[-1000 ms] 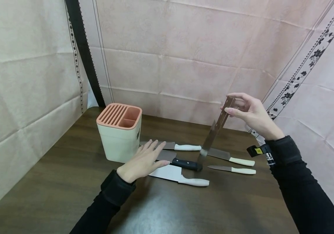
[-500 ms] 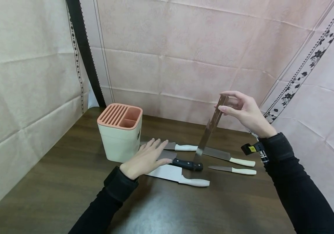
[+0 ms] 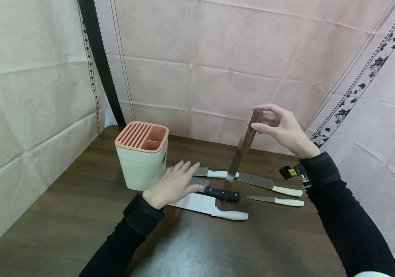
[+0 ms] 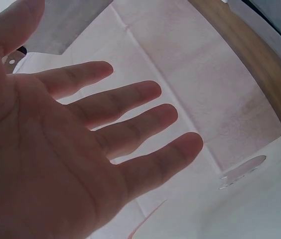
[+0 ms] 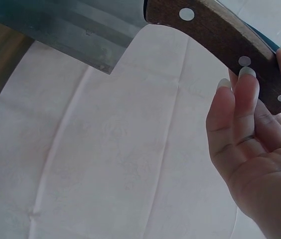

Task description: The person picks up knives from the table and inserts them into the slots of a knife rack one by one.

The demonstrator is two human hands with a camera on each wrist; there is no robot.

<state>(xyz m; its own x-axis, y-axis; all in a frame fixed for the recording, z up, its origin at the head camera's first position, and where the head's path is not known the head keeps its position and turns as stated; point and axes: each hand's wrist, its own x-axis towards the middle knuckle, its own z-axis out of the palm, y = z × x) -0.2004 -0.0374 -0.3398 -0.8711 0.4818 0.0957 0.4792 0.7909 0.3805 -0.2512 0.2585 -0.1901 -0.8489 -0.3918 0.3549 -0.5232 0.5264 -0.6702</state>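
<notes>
My right hand [image 3: 280, 129] pinches a cleaver by the end of its riveted brown wooden handle [image 3: 254, 121]. The cleaver hangs blade down, tilted, its tip in front of the black-handled knife [image 3: 232, 196]; whether it touches that knife or the table I cannot tell. In the right wrist view its broad blade [image 5: 90, 35] shows beside the handle. Fingers spread, my left hand [image 3: 175, 186] is over the blades of the knives at the left, beside the pale green knife block [image 3: 138, 169]. Contact there is unclear. The left wrist view shows its bare palm.
The block's pink top has slots and two square compartments. Below the black-handled knife lies a white cleaver [image 3: 197, 203]. Behind is a white-handled knife [image 3: 218, 174]. To the right lie a cream-handled knife [image 3: 256, 181] and a small paring knife [image 3: 289, 202]. Cloth walls enclose the table [image 3: 62, 215].
My right hand has moved left and slightly up with the cleaver, keeping it tilted blade down. The left hand has shifted slightly right. The other knives and the block stay put.
</notes>
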